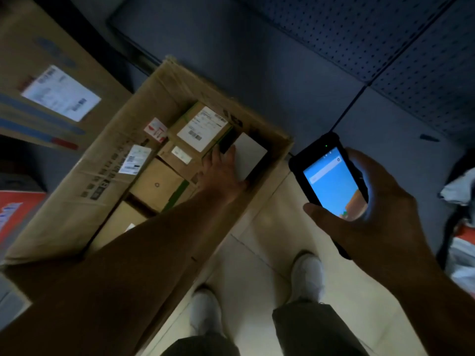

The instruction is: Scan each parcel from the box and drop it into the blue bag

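We are laying our left fingers (227, 154) straight and slightly spread on the white parcel (253, 152), touching its near edge, probably to tip it up for a grip; nothing is pinched yet. The left hand (221, 173) is reaching deep into the cardboard box (108, 160), where that parcel is lying beside a labelled brown parcel (203, 127). Our right fingers (312, 209) are curling round the handheld scanner (331, 181), the right hand (380, 219) holding its lit screen toward us, ready to scan. We are not seeing the blue bag plainly.
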`<move>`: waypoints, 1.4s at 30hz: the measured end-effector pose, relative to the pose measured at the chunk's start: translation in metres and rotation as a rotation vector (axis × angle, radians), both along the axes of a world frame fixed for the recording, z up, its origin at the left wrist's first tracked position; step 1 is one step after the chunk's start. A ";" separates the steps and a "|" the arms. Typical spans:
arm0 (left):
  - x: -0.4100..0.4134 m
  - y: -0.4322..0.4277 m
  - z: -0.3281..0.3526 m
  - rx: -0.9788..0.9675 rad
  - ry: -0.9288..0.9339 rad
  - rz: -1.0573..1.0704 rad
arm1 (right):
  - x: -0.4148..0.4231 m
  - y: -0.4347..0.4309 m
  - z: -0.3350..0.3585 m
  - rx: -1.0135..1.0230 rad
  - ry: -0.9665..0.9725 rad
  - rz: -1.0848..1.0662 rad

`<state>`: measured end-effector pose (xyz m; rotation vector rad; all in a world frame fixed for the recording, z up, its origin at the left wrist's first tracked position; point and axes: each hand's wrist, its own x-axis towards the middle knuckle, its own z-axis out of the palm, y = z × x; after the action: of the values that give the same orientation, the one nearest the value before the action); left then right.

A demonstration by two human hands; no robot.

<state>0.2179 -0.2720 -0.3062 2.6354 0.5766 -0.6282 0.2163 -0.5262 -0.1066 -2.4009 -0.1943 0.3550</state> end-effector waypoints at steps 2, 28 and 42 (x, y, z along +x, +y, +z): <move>0.003 -0.003 -0.019 0.004 0.057 -0.029 | 0.002 -0.010 -0.010 -0.012 -0.003 -0.030; -0.057 0.118 0.294 -0.257 -0.370 0.431 | -0.016 0.051 0.205 -0.013 0.076 0.099; -0.119 0.167 0.673 -0.315 -0.737 0.460 | -0.037 0.079 0.460 -0.071 0.003 0.315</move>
<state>0.0993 -0.1049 0.3670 2.1028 0.7269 0.3561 0.1796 -0.4474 0.3531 -2.4394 -0.5705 0.5169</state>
